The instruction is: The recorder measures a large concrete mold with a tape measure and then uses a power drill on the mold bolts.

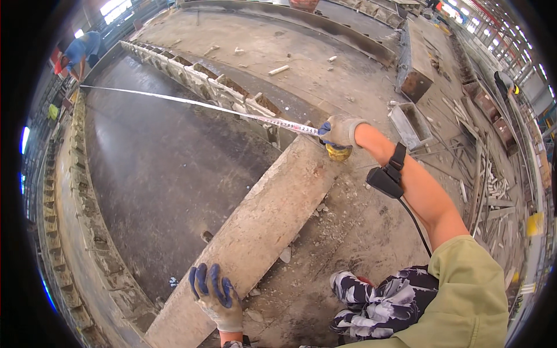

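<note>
My right hand [339, 132], in a grey glove with blue fingers, is closed round a yellow tape measure [339, 152] above the far end of a concrete-crusted beam [264, 217]. From it the white tape blade [191, 102] stretches taut across a dark flat panel [168, 162] to the far left corner. There a person in blue [84, 49] bends over with hands near the blade's end. Gloved the same way, my left hand [217, 296] rests on the near part of the beam, fingers spread and holding nothing.
Notched, concrete-caked side rails [96, 232] border the panel. To the right lie a metal trough [411, 124], a block-ended beam [416, 69] and scattered scrap strips [493, 191]. Rubble [285, 254] litters the floor beside the beam. Another person [506, 86] is at the far right.
</note>
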